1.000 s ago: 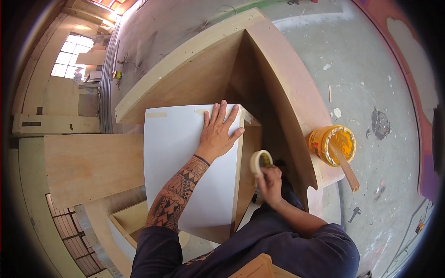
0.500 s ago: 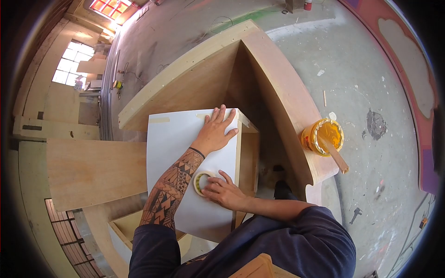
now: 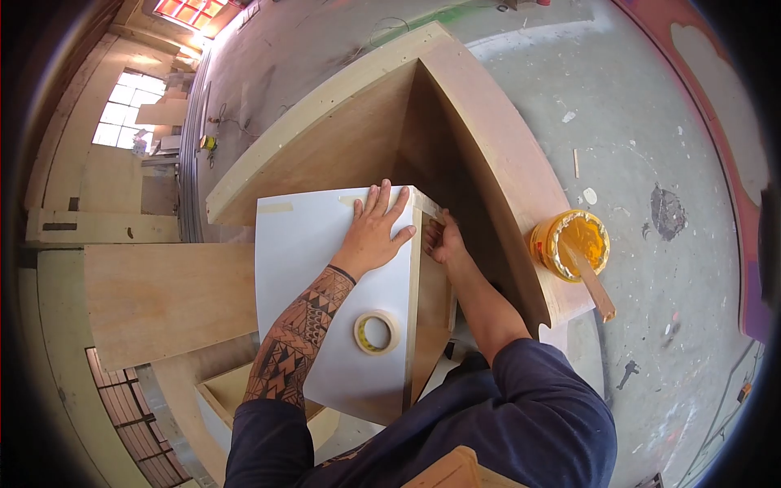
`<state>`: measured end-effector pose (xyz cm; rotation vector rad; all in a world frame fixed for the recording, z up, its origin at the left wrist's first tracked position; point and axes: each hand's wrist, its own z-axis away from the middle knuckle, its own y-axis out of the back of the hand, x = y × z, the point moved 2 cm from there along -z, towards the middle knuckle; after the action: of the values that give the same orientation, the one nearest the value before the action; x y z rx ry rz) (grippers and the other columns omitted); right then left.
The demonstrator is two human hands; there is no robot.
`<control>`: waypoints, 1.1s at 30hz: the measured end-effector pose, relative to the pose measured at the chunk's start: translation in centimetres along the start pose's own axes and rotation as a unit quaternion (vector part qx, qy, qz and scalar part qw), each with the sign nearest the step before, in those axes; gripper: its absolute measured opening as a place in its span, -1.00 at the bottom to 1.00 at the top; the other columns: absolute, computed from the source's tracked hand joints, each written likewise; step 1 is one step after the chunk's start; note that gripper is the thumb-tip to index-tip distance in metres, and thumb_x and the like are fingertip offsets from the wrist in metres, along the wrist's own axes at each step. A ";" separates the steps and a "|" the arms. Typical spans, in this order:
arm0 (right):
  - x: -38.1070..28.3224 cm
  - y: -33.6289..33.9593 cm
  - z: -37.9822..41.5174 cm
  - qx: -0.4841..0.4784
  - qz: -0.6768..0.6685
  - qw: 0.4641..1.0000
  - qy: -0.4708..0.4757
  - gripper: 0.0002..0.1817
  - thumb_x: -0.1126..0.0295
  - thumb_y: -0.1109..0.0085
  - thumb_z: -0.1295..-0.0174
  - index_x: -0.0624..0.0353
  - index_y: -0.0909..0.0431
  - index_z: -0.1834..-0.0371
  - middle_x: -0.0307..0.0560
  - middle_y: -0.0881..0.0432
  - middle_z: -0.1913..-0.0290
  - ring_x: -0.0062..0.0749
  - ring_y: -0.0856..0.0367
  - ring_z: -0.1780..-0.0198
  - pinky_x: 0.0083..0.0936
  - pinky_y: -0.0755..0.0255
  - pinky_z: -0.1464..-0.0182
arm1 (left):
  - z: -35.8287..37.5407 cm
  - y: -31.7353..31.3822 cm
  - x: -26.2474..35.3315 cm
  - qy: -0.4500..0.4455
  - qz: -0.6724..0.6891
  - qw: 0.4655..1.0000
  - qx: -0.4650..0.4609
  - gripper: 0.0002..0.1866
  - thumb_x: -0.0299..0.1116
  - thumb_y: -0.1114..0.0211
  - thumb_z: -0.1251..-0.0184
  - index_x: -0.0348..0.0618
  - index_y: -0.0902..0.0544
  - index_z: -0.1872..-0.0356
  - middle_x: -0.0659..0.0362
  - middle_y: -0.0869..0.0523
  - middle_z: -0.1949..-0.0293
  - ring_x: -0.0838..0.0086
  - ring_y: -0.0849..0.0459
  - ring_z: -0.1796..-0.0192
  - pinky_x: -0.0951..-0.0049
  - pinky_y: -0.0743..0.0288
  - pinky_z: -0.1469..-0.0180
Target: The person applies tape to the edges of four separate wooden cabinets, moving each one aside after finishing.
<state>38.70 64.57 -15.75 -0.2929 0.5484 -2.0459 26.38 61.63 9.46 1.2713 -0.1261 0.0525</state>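
Note:
A white sheet (image 3: 325, 285) lies over the top of a wooden box (image 3: 433, 301), with strips of masking tape (image 3: 275, 207) near its far edge. My left hand (image 3: 372, 232) presses flat on the sheet near its far right corner, fingers spread. At the box's right side, close to that corner, my right hand (image 3: 443, 238) has its fingers curled against the edge; whether they hold anything is hidden. A roll of masking tape (image 3: 377, 333) rests flat on the sheet, touched by neither hand.
A large angled wooden frame (image 3: 504, 146) surrounds the box's far and right sides. On its right part stands a yellow tub (image 3: 569, 246) with a wooden stick (image 3: 595, 286). A plywood panel (image 3: 167, 301) lies at the left.
My right hand has let go of the tape roll and moved up and right to the box's edge. The roll now lies slightly further right. My left hand stays on the sheet.

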 end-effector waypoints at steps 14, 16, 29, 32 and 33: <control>-1.2 2.1 -3.6 0.032 -0.019 0.971 0.234 -0.71 0.21 -0.61 -0.39 0.13 -0.80 0.00 -0.23 -0.80 0.11 -0.43 -0.70 -0.02 -0.28 -0.47 -0.30 | 0.0 -0.6 -0.1 -0.002 0.001 1.000 0.015 -0.14 0.17 -0.16 -0.70 0.19 -0.05 -0.84 -0.24 0.06 -0.81 -0.25 0.10 -0.82 -0.37 0.13 -0.74; -1.0 1.8 -3.2 0.067 0.059 0.938 0.334 -0.63 0.20 -0.60 -0.40 0.28 -0.77 -0.03 -0.11 -0.81 0.06 -0.36 -0.70 -0.05 -0.34 -0.52 -0.22 | -0.1 -0.6 0.0 -0.001 -0.002 1.000 0.015 -0.14 0.18 -0.16 -0.70 0.20 -0.05 -0.84 -0.24 0.06 -0.81 -0.24 0.10 -0.82 -0.37 0.14 -0.74; 2.8 -2.8 -2.0 0.124 0.033 0.945 0.300 -0.55 0.12 -0.59 -0.41 0.35 -0.74 0.03 -0.05 -0.79 0.07 -0.35 -0.68 0.04 -0.37 -0.56 -0.11 | -0.2 0.4 1.8 -0.032 -0.093 0.995 0.003 -0.23 0.04 -0.15 -0.70 0.33 -0.12 -0.82 -0.48 0.04 -0.74 -0.54 0.00 -0.73 -0.47 -0.05 -0.67; 2.8 -2.7 -1.7 0.120 0.038 0.940 0.317 -0.56 0.12 -0.58 -0.41 0.35 -0.73 0.03 -0.06 -0.79 0.08 -0.36 -0.68 0.07 -0.37 -0.57 -0.06 | -0.6 0.8 2.3 -0.033 -0.095 0.995 -0.018 -0.29 0.00 -0.17 -0.69 0.31 -0.25 -0.77 -0.57 0.00 -0.69 -0.60 -0.04 -0.70 -0.47 -0.12 -0.65; 2.8 -2.8 -1.3 0.128 0.039 0.938 0.319 -0.56 0.12 -0.58 -0.42 0.36 -0.73 0.03 -0.07 -0.78 0.09 -0.37 -0.67 0.09 -0.37 -0.57 -0.04 | -0.7 0.9 2.5 -0.029 -0.086 0.996 -0.024 -0.31 0.00 -0.19 -0.66 0.25 -0.32 -0.74 -0.63 -0.01 -0.67 -0.62 -0.07 -0.69 -0.47 -0.16 -0.63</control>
<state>34.57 63.70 -15.52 0.5624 0.6549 -2.0867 28.80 62.50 10.42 1.2325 -0.0675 -0.1345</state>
